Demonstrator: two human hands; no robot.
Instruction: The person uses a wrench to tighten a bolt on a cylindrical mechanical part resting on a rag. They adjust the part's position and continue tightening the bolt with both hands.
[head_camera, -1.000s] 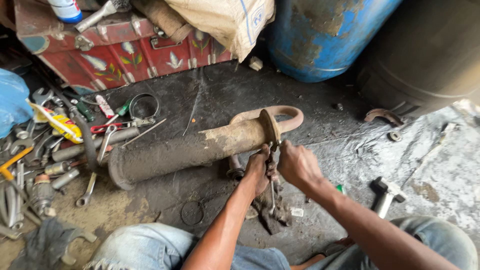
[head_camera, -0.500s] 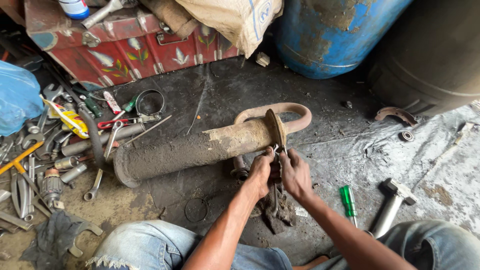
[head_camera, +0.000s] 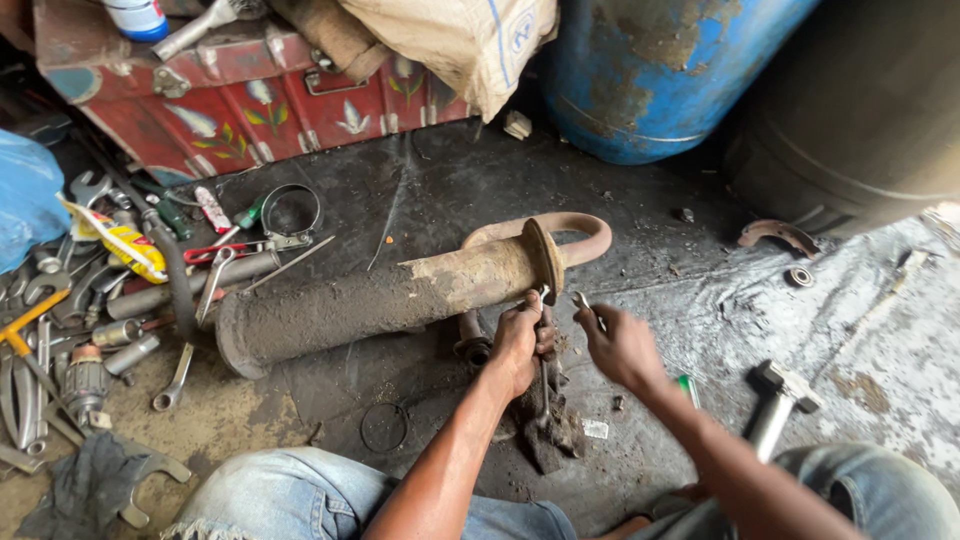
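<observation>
My left hand (head_camera: 518, 345) is closed around the shank of a slim steel wrench (head_camera: 543, 345) that stands nearly upright, its head up against the near face of the rusty round flange (head_camera: 546, 258). My right hand (head_camera: 622, 347) is curled around the end of a second small open-ended spanner (head_camera: 586, 306), whose jaw pokes out above my fingers and points up and left toward the same flange; whether it sits on a nut I cannot tell.

The flange belongs to the long, mud-caked, rusty metal cylinder (head_camera: 380, 300), which lies flat on the dark greasy floor (head_camera: 420, 190) just beyond my hands. Its long axis runs left to right, tilted slightly away at the right end, where a curved pipe loop (head_camera: 580, 230) bends off behind the flange. The flange lies up and just right of my left hand, up and left of my right; the left is the nearer one, practically touching it. Both forearms reach forward from my knees in blue jeans (head_camera: 290, 495), wrists bent inward so the hands face each other.

A grimy dark rag (head_camera: 548, 435) lies beneath the left hand. To the right, near my leg, lies a steel-headed hammer (head_camera: 780, 395). Far left, scattered spanners (head_camera: 60, 300) lie before a red painted metal toolbox (head_camera: 260, 100); a blue drum (head_camera: 660, 70) stands far right.
</observation>
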